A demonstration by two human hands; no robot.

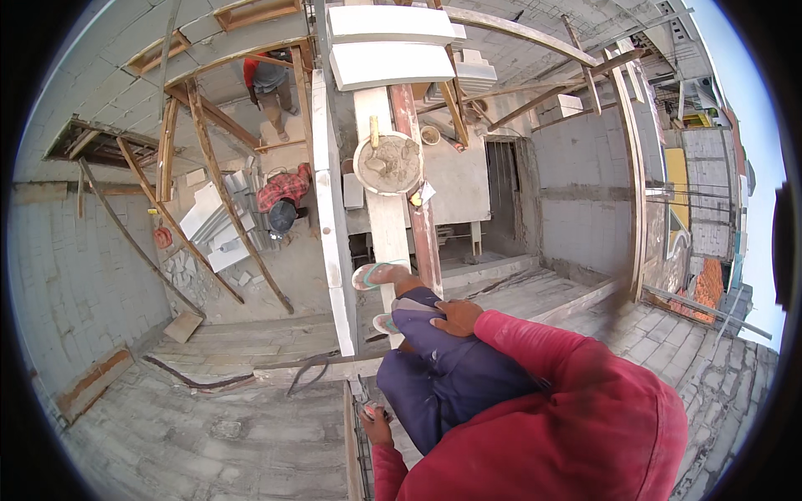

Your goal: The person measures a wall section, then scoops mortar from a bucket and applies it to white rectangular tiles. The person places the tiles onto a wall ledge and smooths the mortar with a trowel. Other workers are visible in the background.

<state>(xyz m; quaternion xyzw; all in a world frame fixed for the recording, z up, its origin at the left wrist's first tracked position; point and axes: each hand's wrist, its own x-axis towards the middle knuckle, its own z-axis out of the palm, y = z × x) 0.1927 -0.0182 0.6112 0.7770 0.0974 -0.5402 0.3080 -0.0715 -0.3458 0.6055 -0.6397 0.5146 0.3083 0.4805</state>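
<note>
We crouch on a scaffold plank high over a building site, red sleeves and blue trousers filling the near view. Left hand, nearest to us and just left of the plank's near end, has its grip closed round a small object; it's mostly hidden, can't tell what it is. Right hand rests flat on the knee above the plank, fingers loose, holding nothing. Feet in sandals sit on the plank just ahead of that knee.

Further along the plank stands a round pan of grey mortar, approx. full, w/ a yellow handle poking up at its rim. Beyond the pan, at the plank's far end, two white blocks lie stacked. Left of the plank runs the thin top of a white block wall; we judge that course partly laid, w/ mortar and blocks to hand and more to go.

Far below, left of the plank, a person in a plaid shirt bends by a block pile; another person stands further off.
</note>
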